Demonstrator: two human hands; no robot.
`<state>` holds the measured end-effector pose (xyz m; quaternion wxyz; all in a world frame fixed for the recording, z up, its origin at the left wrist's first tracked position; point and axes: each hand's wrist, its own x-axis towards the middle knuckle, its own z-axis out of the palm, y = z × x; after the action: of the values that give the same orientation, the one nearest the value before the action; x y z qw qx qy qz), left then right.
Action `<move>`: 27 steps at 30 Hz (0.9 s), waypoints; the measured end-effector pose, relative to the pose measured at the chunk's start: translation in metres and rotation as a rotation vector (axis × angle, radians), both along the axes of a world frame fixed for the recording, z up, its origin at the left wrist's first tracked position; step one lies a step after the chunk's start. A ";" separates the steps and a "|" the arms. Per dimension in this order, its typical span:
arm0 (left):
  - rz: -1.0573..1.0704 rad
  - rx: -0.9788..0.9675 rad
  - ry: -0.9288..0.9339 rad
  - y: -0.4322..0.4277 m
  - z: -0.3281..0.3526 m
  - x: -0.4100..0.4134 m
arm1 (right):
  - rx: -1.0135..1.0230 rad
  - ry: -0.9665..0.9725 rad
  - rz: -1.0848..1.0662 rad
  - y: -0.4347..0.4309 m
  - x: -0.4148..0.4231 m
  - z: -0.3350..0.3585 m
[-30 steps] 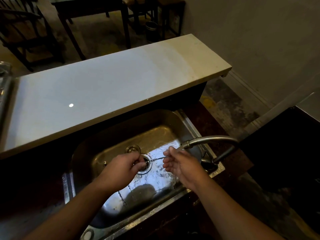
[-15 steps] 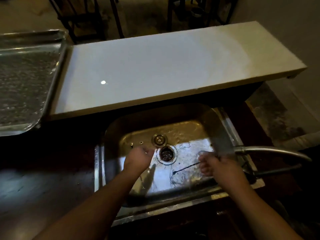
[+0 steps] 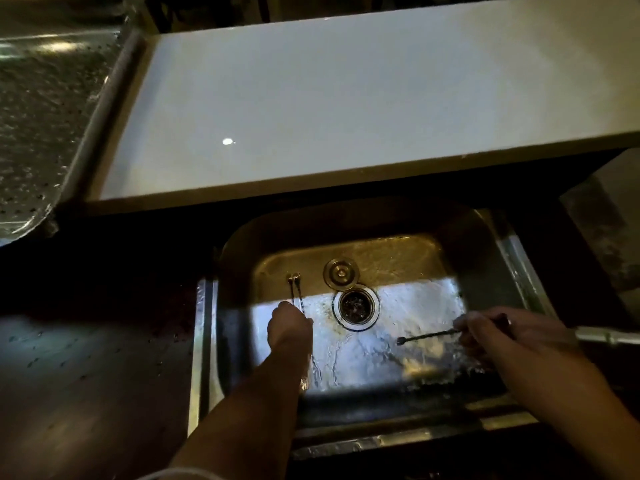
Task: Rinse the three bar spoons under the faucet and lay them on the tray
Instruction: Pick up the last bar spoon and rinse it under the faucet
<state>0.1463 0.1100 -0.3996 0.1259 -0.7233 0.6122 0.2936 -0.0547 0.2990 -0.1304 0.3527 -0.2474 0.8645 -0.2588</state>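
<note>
My left hand [image 3: 290, 324] reaches into the steel sink [image 3: 204, 341] and closes on two bar spoons [image 3: 297, 293] whose twisted stems point away from me along the sink floor. My right hand [image 3: 498, 332] holds a third bar spoon [image 3: 427, 336] by one end, its stem pointing left over the wet sink bottom. The faucet spout [image 3: 609, 337] comes in from the right edge behind that hand. A perforated metal tray [image 3: 38, 109] lies at the far left on the counter.
A white raised shelf [image 3: 346, 98] runs behind the sink. The drain [image 3: 356, 306] and a loose round stopper [image 3: 341, 271] sit mid-sink. A dark wet counter [image 3: 86, 375] lies left of the sink.
The view has swung left and down, bringing the tray into sight. My hands have moved apart: the right one keeps a spoon, the left has gone down to the spoons on the sink floor.
</note>
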 end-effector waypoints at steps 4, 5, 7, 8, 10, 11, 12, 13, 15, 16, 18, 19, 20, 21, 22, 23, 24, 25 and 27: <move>-0.080 0.064 -0.041 -0.007 0.001 0.000 | -0.047 -0.037 -0.044 -0.002 -0.003 -0.007; -0.138 0.072 -0.042 -0.008 0.004 0.002 | -0.039 -0.043 -0.046 -0.001 -0.004 -0.011; -0.218 0.085 -0.006 -0.010 0.009 0.003 | -0.007 -0.059 -0.045 0.002 -0.008 -0.022; -0.233 0.067 0.041 -0.013 0.013 0.003 | -0.005 -0.076 -0.052 0.002 -0.010 -0.028; -0.291 0.074 0.115 -0.016 0.028 0.002 | -0.014 -0.115 -0.072 0.003 -0.012 -0.036; -0.284 0.097 0.195 -0.016 0.040 0.001 | -0.046 -0.151 -0.109 0.005 -0.012 -0.041; -0.410 0.136 0.226 -0.014 0.055 -0.001 | -0.081 -0.194 -0.157 0.008 -0.013 -0.044; -0.468 0.085 0.300 -0.012 0.068 -0.004 | -0.100 -0.218 -0.193 0.010 -0.013 -0.046; -0.458 -0.048 0.395 -0.006 0.094 -0.008 | -0.085 -0.290 -0.179 0.012 -0.016 -0.044; -0.540 -0.295 0.380 -0.004 0.104 -0.010 | -0.089 -0.419 -0.135 0.017 -0.015 -0.042; -0.735 -0.283 0.444 0.005 0.126 -0.014 | -0.157 -0.640 -0.182 0.022 -0.013 -0.041; -0.788 -0.262 0.502 0.010 0.143 -0.017 | -0.193 -0.674 -0.259 0.022 -0.012 -0.040; -0.887 -0.269 0.521 0.014 0.158 -0.021 | -0.231 -0.684 -0.367 0.020 -0.010 -0.041; -0.998 -0.286 0.509 0.017 0.176 -0.025 | -0.276 -0.652 -0.455 0.018 -0.007 -0.040; -1.095 -0.310 0.478 0.020 0.190 -0.030 | -0.328 -0.661 -0.501 0.021 -0.002 -0.040; -1.165 -0.336 0.466 0.023 0.203 -0.034 | -0.375 -0.705 -0.543 0.023 0.003 -0.039; -1.228 -0.374 0.472 0.028 0.214 -0.038 | -0.411 -0.740 -0.585 0.024 0.006 -0.041; -1.283 -0.403 0.484 0.032 0.224 -0.042 | -0.439 -0.788 -0.620 0.022 0.009 -0.042; -1.365 -0.428 0.466 0.039 0.236 -0.046 | -0.493 -0.884 -0.657 0.017 0.013 -0.042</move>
<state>0.1003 0.1489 -0.1638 0.0039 -0.1110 0.9791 0.1702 -0.0419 0.3162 -0.1727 0.5127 0.0891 0.5817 -0.6252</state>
